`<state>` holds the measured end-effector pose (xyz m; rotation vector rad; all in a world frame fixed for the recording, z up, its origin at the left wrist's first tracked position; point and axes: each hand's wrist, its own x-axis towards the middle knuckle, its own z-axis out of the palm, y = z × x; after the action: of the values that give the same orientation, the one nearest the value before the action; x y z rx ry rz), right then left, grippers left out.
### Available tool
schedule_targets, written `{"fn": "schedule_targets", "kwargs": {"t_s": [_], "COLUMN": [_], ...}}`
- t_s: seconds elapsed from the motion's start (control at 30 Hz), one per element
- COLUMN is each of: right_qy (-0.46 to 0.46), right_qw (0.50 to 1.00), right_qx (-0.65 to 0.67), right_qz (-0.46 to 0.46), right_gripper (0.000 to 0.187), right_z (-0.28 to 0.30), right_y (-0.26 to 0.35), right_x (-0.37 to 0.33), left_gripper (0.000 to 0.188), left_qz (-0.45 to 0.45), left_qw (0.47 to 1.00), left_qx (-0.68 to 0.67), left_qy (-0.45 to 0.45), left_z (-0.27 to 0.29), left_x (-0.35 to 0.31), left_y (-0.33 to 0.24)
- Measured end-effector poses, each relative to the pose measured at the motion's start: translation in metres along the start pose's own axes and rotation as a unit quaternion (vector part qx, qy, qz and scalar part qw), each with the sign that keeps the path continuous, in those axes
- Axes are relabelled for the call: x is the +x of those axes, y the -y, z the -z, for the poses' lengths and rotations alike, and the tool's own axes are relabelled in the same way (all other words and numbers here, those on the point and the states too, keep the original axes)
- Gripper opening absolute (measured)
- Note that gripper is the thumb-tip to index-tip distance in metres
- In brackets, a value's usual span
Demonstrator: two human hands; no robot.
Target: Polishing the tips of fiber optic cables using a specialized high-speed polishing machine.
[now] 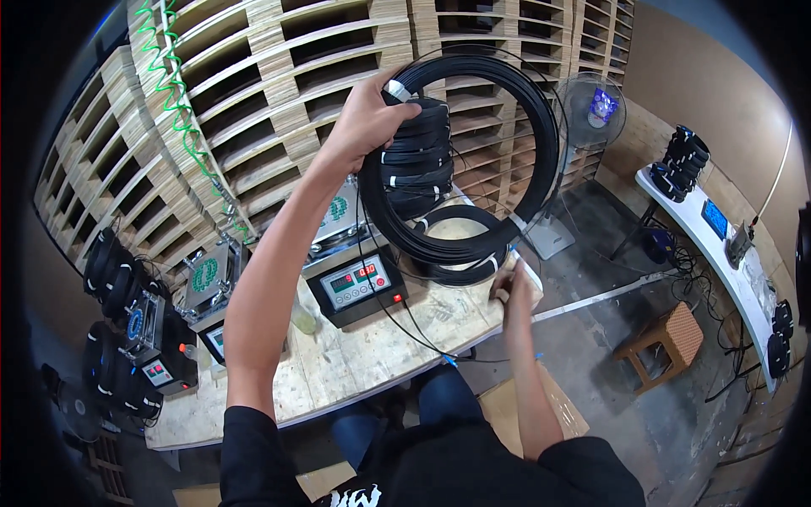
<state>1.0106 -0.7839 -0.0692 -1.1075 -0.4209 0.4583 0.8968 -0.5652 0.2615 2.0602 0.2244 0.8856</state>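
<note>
My left hand (372, 122) grips the upper left of a large black cable coil (543, 139), held upright above the workbench. White ties bind the coil at several places. From it, loose cable ends with blue tips (449, 360) hang down past the bench's front edge. My right hand (517, 291) is just below the coil's lower right, its fingers curled near a small blue tip and something white. What it holds is partly hidden. Behind the raised coil, a stack of black cable coils (422, 156) stands, and another coil (460, 275) lies on the bench.
A control box with a red display (355, 283) sits on the wooden bench (329, 380), beside a bottle (302, 319). More machines and coils stand left. Pallets (329, 34) rise behind. At right are a fan (591, 110), a brown stool (663, 346) and a white table (701, 220).
</note>
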Motion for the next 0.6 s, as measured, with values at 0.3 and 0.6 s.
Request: {"fn": "schedule_targets", "kwargs": {"t_s": [0.3,0.6], "right_qy": [0.334,-0.199], "right_qw": [0.846,0.892], "right_qx": [0.330,0.387], "right_qz": [-0.252,-0.122], "right_gripper": [0.085,0.023], "right_z": [-0.111,-0.011], "right_y": [-0.084,-0.058], "right_x": [-0.100,0.033], "left_gripper": [0.067,0.071], "left_qz": [0.035,0.067], "left_qw": [0.983,0.962], "left_qx": [-0.136,-0.187], "left_qy": [-0.115,-0.190], "left_z": [0.001,0.040], "left_x": [0.001,-0.069], "left_y": [-0.001,0.021]}}
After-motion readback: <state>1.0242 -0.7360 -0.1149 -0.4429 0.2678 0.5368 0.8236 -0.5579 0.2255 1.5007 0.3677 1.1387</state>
